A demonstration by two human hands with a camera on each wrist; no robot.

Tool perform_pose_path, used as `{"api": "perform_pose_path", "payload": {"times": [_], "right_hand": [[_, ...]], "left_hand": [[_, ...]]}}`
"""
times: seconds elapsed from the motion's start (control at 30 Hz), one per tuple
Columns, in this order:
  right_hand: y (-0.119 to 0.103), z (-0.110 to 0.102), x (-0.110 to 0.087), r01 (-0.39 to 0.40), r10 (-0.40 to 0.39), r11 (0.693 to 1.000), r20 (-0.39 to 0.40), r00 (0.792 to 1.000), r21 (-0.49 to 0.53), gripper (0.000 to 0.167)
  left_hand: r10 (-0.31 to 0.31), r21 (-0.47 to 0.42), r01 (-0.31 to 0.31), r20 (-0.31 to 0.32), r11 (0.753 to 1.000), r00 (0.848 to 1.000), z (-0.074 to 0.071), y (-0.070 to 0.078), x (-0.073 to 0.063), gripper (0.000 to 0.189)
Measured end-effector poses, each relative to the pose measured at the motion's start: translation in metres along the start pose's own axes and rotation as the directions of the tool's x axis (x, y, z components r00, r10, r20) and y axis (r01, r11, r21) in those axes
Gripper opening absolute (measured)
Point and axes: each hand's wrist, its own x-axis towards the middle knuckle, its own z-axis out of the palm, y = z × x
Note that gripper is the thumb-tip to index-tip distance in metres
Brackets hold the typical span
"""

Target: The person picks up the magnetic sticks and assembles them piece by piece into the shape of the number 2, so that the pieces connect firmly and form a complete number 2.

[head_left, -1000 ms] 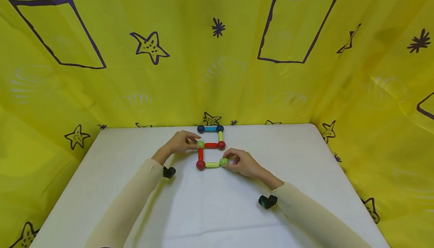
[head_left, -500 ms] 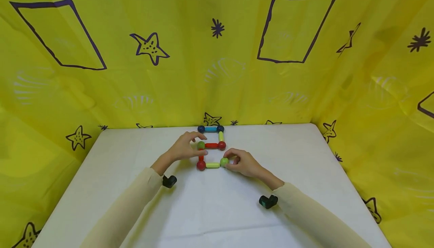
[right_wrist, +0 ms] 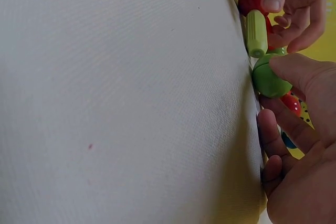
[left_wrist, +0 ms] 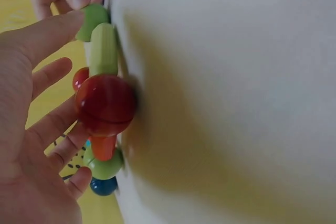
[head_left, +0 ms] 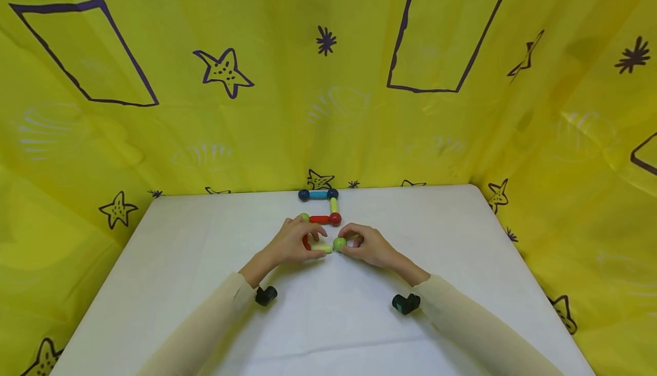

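Observation:
My right hand (head_left: 370, 247) pinches a green toy ball (head_left: 339, 244) between thumb and fingers, low on the white table. Close to that ball lies the end of a light green rod (head_left: 323, 248); whether they touch is hard to tell. My left hand (head_left: 292, 243) is around the rod's other side, thumb and fingers apart, gripping nothing. In the head view it covers the near red ball, which the left wrist view shows as a glossy red ball (left_wrist: 106, 105) joined to the rod. An orange-red rod (left_wrist: 103, 147) leads from it to another green ball (left_wrist: 103, 165).
Farther back the chain continues: a red rod (head_left: 319, 219), a red ball (head_left: 335, 219), a light green rod (head_left: 335, 205), then a blue rod (head_left: 318, 195) between two dark blue balls (head_left: 304, 195). A yellow patterned curtain (head_left: 277, 136) borders the table (head_left: 436, 222).
My left hand has left the far green ball and come nearer and to the right, over the near red ball, its fingers spreading. The right hand keeps its hold on the green ball.

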Motion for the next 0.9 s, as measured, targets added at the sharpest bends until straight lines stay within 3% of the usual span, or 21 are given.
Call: {"api": "perform_pose_path", "payload": {"times": [0.4, 0.9], "right_hand": [[-0.002, -0.001, 0.000, -0.002, 0.002, 1.000, 0.000, 1.000, -0.001, 0.025], [-0.001, 0.001, 0.000, -0.005, 0.005, 1.000, -0.015, 1.000, -0.001, 0.024]], "left_hand": [[0.026, 0.113, -0.024, -0.021, 0.993, 0.999, 0.015, -0.003, 0.002, 0.023], [-0.024, -0.013, 0.023, -0.089, 1.000, 0.996, 0.018, -0.004, 0.001, 0.017]]}}
